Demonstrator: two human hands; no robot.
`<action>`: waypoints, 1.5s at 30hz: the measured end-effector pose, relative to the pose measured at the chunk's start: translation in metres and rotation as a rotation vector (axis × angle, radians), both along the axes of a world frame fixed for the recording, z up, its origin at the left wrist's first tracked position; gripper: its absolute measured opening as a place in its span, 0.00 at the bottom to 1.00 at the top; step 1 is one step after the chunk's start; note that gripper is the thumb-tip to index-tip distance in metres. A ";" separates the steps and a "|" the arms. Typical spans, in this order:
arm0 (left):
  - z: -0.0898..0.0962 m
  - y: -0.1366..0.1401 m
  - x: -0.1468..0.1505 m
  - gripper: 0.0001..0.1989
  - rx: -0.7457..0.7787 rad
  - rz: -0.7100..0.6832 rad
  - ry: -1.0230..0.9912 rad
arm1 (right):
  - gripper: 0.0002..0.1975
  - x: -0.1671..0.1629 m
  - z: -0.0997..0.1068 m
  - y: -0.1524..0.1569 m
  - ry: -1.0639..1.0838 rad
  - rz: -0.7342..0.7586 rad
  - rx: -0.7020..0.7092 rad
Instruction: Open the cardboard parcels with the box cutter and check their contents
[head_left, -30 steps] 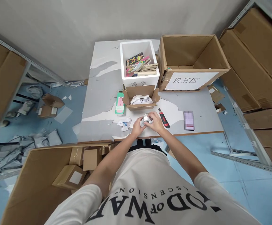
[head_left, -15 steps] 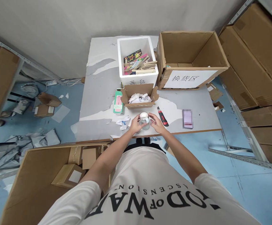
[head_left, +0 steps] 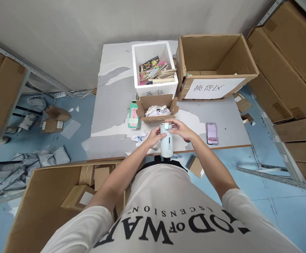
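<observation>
A pale blue insulated bottle [head_left: 166, 144] with dark markings on its side is held between both hands over the table's front edge. Its side faces me and its lid end points away. My left hand [head_left: 154, 137] is closed round the left of the bottle near the top. On the other side, my right hand [head_left: 180, 129] grips the upper part, its fingers over the lid. Just beyond is an open small cardboard box [head_left: 156, 118] with crumpled white paper [head_left: 157, 110] inside. Most of a red and black utility knife [head_left: 186, 140] is hidden by my right hand.
A green and pink box [head_left: 134, 117] and paper scraps [head_left: 139, 137] lie to the left, a phone [head_left: 212, 133] to the right. Behind stand a white foam box [head_left: 154, 90] of books and a big open carton [head_left: 217, 88]. Another large carton [head_left: 37, 203] is at my left.
The bottle, earlier upright with its lid facing up, is now tilted so its side shows. My right hand has moved onto its top, covering much of the knife.
</observation>
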State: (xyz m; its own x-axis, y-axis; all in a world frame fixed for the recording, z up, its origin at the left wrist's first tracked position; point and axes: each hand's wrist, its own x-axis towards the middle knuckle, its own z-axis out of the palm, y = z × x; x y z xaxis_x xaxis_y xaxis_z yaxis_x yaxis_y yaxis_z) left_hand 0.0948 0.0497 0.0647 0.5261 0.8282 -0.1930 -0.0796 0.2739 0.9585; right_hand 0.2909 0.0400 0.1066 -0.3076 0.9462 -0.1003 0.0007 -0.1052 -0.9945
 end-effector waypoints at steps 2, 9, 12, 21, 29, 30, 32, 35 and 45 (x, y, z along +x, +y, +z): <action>0.009 -0.001 0.003 0.45 -0.072 0.037 -0.034 | 0.25 0.001 0.011 0.006 0.050 -0.050 -0.055; 0.018 -0.052 -0.010 0.45 -0.229 0.066 -0.152 | 0.22 0.009 0.045 0.016 0.105 -0.333 -0.091; 0.016 -0.076 -0.011 0.39 -0.275 0.148 -0.152 | 0.23 0.015 0.050 0.019 0.083 -0.378 -0.073; 0.025 -0.088 0.003 0.26 -0.407 0.298 -0.254 | 0.23 0.019 0.042 0.020 0.079 -0.369 -0.109; 0.049 -0.087 0.004 0.19 -0.647 0.321 -0.516 | 0.26 0.035 0.058 0.022 0.269 -0.166 0.021; 0.052 -0.086 0.004 0.20 -0.684 0.298 -0.532 | 0.27 0.035 0.061 0.022 0.290 -0.153 0.031; 0.057 -0.085 0.005 0.23 -0.746 0.244 -0.545 | 0.27 0.034 0.065 0.022 0.319 -0.139 0.027; 0.057 -0.084 0.007 0.26 -0.797 0.182 -0.520 | 0.25 0.031 0.062 0.021 0.338 -0.168 0.002; 0.042 -0.099 0.014 0.28 -0.488 0.366 -0.345 | 0.23 0.024 0.044 0.016 0.355 -0.285 -0.092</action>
State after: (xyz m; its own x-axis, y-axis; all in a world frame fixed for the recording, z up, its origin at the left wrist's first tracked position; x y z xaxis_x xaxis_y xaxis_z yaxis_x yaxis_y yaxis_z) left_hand 0.1087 -0.0492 0.1063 0.3280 0.8249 -0.4604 -0.5263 0.5643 0.6361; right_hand 0.3146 0.0563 0.1503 -0.0669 0.9901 -0.1237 -0.3795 -0.1399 -0.9146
